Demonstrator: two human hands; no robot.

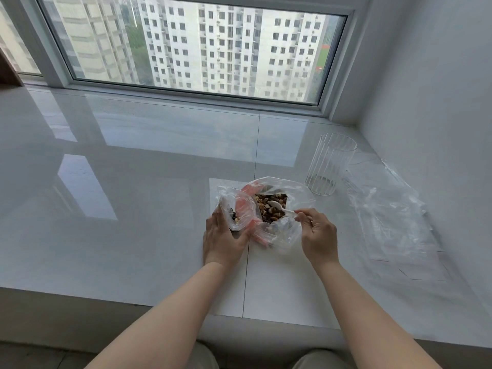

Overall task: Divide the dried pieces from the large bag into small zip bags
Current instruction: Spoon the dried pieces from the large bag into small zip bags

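A large clear bag [286, 230] with a pink zip strip lies open on the white sill, showing brown and tan dried pieces [269, 206]. My right hand [318, 234] pinches the handle of a white plastic spoon [277, 206], whose bowl rests over the pieces inside the bag. My left hand [223, 238] grips a small clear zip bag [237, 209] upright at the large bag's left side; a few pieces sit at its bottom.
An empty ribbed drinking glass [330, 163] stands behind and right of the large bag. Several flat clear zip bags [394, 217] lie further right near the wall. The glossy sill [119, 195] stretches left, with the window behind it and its front edge near my knees.
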